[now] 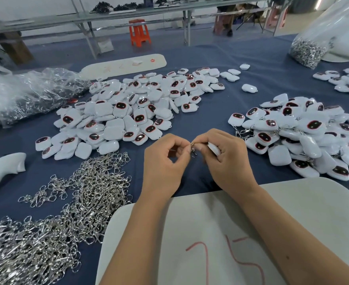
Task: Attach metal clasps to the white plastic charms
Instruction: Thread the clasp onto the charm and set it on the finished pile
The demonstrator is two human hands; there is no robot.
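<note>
Pinching a metal clasp that hangs straight down between both sets of fingertips, the left hand meets the right hand, whose curled fingers hold a white charm just right of the clasp.

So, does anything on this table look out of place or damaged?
Nothing looks damaged. A few charms lie apart from the big pile. The hands work normally: the left hand pinches a metal clasp, the right hand holds a white charm.
</note>
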